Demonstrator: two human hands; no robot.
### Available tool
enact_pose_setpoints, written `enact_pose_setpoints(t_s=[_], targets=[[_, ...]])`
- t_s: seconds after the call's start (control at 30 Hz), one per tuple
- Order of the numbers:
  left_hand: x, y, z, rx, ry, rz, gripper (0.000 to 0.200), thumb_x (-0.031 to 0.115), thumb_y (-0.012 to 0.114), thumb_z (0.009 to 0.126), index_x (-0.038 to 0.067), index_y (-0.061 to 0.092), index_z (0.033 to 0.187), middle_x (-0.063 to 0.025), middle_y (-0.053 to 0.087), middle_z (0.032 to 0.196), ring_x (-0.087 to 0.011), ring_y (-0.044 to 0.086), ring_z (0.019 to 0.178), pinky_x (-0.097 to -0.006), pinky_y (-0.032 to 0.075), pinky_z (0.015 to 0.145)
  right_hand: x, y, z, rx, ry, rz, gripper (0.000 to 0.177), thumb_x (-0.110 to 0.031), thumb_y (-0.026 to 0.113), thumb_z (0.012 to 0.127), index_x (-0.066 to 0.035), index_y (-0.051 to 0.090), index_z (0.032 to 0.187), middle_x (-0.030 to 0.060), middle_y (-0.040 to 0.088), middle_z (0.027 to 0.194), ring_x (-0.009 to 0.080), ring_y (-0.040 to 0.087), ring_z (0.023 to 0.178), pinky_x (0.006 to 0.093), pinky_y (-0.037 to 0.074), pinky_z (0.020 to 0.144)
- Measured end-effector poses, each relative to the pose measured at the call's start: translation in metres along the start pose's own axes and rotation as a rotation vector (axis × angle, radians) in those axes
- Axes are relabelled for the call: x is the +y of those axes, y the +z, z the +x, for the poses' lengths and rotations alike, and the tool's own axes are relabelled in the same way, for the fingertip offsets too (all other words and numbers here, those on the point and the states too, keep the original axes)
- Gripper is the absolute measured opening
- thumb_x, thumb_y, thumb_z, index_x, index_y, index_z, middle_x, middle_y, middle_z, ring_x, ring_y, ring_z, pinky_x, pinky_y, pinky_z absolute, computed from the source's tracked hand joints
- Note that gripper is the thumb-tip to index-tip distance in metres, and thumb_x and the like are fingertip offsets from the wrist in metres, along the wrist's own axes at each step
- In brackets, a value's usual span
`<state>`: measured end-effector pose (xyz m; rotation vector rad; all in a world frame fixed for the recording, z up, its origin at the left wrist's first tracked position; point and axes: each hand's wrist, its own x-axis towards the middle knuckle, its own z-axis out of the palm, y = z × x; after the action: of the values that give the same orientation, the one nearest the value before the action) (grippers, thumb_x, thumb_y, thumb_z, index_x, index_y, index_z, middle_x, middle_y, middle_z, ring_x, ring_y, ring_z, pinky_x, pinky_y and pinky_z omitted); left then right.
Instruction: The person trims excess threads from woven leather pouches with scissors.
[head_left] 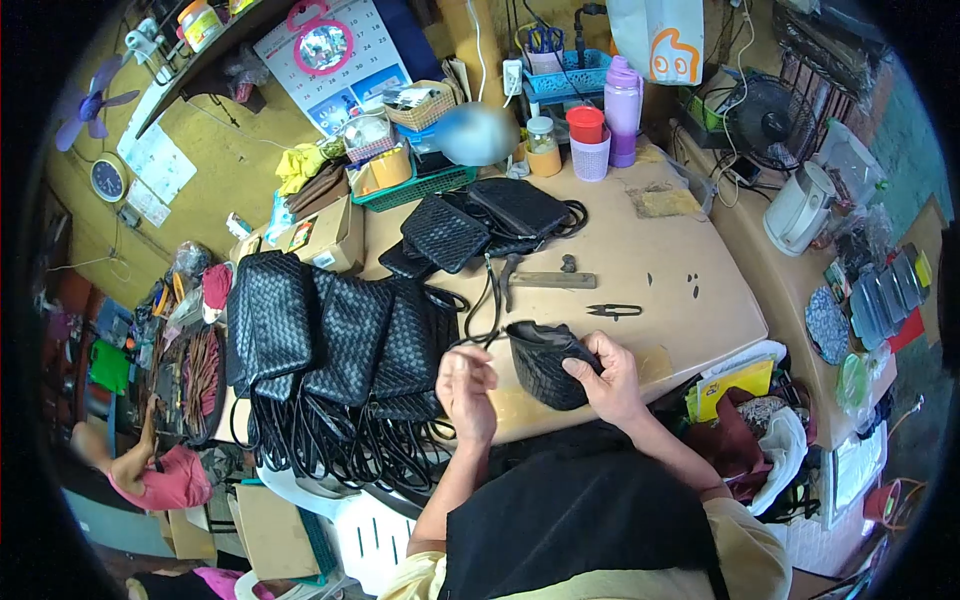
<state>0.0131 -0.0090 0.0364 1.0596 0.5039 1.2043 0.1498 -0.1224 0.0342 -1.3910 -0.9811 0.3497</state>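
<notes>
My right hand (606, 378) grips a small black woven pouch (542, 372) by its right side, thumb on the front. The pouch's mouth faces up and stands partly open above the table edge. To its left is my left hand (467, 392), fingers curled together and slightly blurred; what they hold, if anything, cannot be made out. A thin black strap (484, 318) runs just above those fingers toward the pouch's opening. Beyond the pouch lie thread snips (613, 311), a flat wooden bar (552, 280) and a dark hand tool (508, 282).
Large black woven bags (345, 335) with hanging straps cover the left of the table (700, 285). Smaller woven pouches (447, 233) are piled behind. A purple bottle (622, 112) and a red-lidded cup (588, 145) stand at the back. Another person (165, 478) sits far left.
</notes>
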Motion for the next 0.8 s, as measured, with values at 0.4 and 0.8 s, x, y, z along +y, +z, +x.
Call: enact_pose_setpoints(t_s=[0.4,0.8], targets=[[-0.047,-0.043,-0.007,-0.251,-0.345,0.240,0.032,0.026,0.044,0.098,0.003,0.050,0.120,-0.0123,0.057,0.118,-0.0189,0.053,0.110,-0.0330,0.042,0.090,-0.001,-0.009,0.000,0.032,0.237,0.687,0.022,-0.023,0.060,0.092,-0.001,0.057,0.092,-0.0007,0.059,0.082,0.0054,0.051,0.073,0.0225,0.044,0.066],[-0.004,-0.033,0.009,-0.028,-0.095,-0.116,0.030,-0.005,0.070,0.076,0.012,0.046,0.081,0.0027,0.051,0.081,-0.0059,0.050,0.074,-0.0209,0.044,0.072,0.030,-0.029,0.007,0.133,0.106,0.141,0.032,-0.015,0.059,0.091,0.001,0.049,0.117,0.0077,0.057,0.103,0.0156,0.054,0.096,0.0290,0.041,0.089]])
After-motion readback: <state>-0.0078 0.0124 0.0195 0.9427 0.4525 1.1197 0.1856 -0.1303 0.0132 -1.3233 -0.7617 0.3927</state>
